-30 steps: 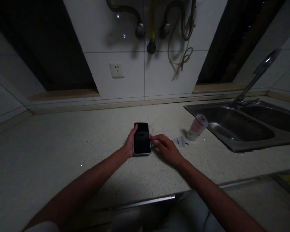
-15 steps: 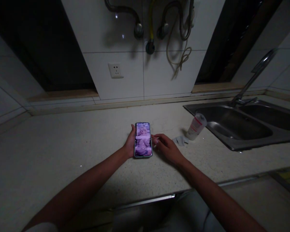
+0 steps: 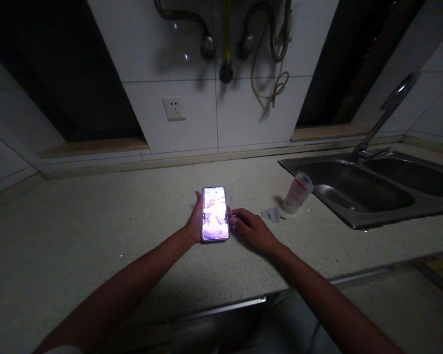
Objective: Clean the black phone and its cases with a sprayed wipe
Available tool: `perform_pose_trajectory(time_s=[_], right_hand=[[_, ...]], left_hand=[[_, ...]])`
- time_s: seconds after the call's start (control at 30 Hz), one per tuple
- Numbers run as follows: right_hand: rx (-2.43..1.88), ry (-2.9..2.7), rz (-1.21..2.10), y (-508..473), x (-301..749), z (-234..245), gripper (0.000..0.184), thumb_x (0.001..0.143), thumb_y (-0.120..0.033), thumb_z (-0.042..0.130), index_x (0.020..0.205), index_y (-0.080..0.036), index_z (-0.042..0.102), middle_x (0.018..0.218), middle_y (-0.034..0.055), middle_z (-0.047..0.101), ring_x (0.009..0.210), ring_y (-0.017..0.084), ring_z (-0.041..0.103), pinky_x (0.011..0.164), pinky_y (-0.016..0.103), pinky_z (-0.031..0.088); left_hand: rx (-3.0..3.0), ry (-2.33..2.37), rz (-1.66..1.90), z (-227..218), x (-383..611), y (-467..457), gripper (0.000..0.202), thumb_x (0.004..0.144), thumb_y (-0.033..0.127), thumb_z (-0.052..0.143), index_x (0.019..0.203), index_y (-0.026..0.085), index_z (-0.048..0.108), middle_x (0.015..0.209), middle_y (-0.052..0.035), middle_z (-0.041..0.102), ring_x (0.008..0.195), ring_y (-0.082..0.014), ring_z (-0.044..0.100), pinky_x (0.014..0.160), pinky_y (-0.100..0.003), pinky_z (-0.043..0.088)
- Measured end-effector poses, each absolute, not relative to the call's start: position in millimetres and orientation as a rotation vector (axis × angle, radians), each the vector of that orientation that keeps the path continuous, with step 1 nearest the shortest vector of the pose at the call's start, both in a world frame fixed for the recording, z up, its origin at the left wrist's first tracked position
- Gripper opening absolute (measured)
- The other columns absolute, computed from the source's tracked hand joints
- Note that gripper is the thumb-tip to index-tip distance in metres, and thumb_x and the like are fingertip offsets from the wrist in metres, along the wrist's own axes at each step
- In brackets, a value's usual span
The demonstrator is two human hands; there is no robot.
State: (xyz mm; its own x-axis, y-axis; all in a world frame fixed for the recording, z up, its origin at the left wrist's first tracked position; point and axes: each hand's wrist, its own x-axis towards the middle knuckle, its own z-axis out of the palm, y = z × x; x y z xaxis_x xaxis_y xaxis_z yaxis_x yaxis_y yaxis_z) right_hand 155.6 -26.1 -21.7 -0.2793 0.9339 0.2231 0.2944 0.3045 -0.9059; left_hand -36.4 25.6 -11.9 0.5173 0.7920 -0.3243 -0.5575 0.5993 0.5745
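A phone point(image 3: 215, 213) with a brightly lit screen lies flat on the pale speckled countertop point(image 3: 96, 231). My left hand point(image 3: 196, 220) cups its left edge, thumb along the side. My right hand point(image 3: 251, 228) rests on the counter at the phone's right edge, fingers curled with the fingertips touching that side. Both hands grip the phone between them.
A small plastic bottle point(image 3: 297, 192) with a red label leans at the rim of a steel double sink point(image 3: 369, 189) with a tap point(image 3: 387, 110). A scrap of paper point(image 3: 273, 214) lies beside it. Wall socket point(image 3: 174, 108) and hoses point(image 3: 243, 39) hang on the tiled wall.
The phone screen went from black to lit, then brighter with a different picture. Both hands stayed at its edges; the view shifted slightly.
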Motion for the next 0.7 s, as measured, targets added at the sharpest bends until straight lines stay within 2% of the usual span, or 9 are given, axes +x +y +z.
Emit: perform_pose_trajectory(time_s=[0.13,0.3,0.4,0.53,0.63,0.7], right_hand=[[-1.1,-1.743,1.006,-25.9,155.1,-22.4,0.036,0.096,-0.045,0.053,0.117,-0.018,0.066,0.104,0.0079,0.073,0.085,0.018,0.062,0.077,0.032,0.047],[-1.156,-1.699,0.964,-26.2,154.8,-22.6,0.044,0.095,-0.05,0.053,0.123,-0.017,0.062,0.078,0.0004,0.066,0.07,0.016,0.056,0.066,0.029,0.042],[-1.193,-1.709,0.911,-26.6,155.6,-21.1,0.041,0.096,-0.052,0.052,0.114,-0.019,0.067,0.074,-0.0006,0.064,0.066,0.016,0.054,0.064,0.029,0.04],[-1.149,-1.802,0.927,-28.0,154.9,-17.7,0.036,0.097,-0.048,0.049,0.095,-0.02,0.072,0.077,0.001,0.069,0.07,0.016,0.059,0.067,0.029,0.043],[-1.156,-1.806,0.969,-30.4,149.6,-16.2,0.034,0.094,-0.049,0.055,0.093,-0.019,0.072,0.074,0.0013,0.069,0.067,0.016,0.06,0.063,0.028,0.045],[-1.168,-1.729,1.1,-31.9,144.7,-16.6,0.034,0.091,-0.051,0.059,0.094,-0.018,0.069,0.068,0.0003,0.067,0.057,0.014,0.059,0.054,0.026,0.044]], left_hand=[[0.381,0.591,0.848,-14.4,-36.1,27.5,0.089,0.09,0.082,0.022,0.104,0.01,0.071,0.087,-0.0187,0.075,0.077,-0.0292,0.074,0.071,-0.041,0.058],[0.365,0.588,0.88,-9.9,-34.9,24.0,0.089,0.089,0.083,0.024,0.106,0.009,0.07,0.094,-0.0179,0.076,0.078,-0.0296,0.074,0.073,-0.044,0.058],[0.364,0.588,0.916,-5.4,-34.0,20.3,0.089,0.089,0.083,0.028,0.109,0.008,0.07,0.096,-0.0167,0.076,0.076,-0.0279,0.073,0.074,-0.043,0.058],[0.35,0.59,0.941,-6.3,-31.8,19.4,0.09,0.088,0.084,0.032,0.114,0.007,0.069,0.097,-0.0166,0.075,0.08,-0.026,0.072,0.079,-0.041,0.057],[0.347,0.597,0.975,-9.7,-29.6,19.6,0.088,0.088,0.083,0.033,0.115,0.008,0.069,0.096,-0.0158,0.075,0.08,-0.0249,0.071,0.08,-0.039,0.057],[0.347,0.594,0.992,-10.8,-28.6,18.8,0.088,0.088,0.084,0.032,0.113,0.008,0.069,0.093,-0.0151,0.074,0.078,-0.0246,0.07,0.079,-0.039,0.057]])
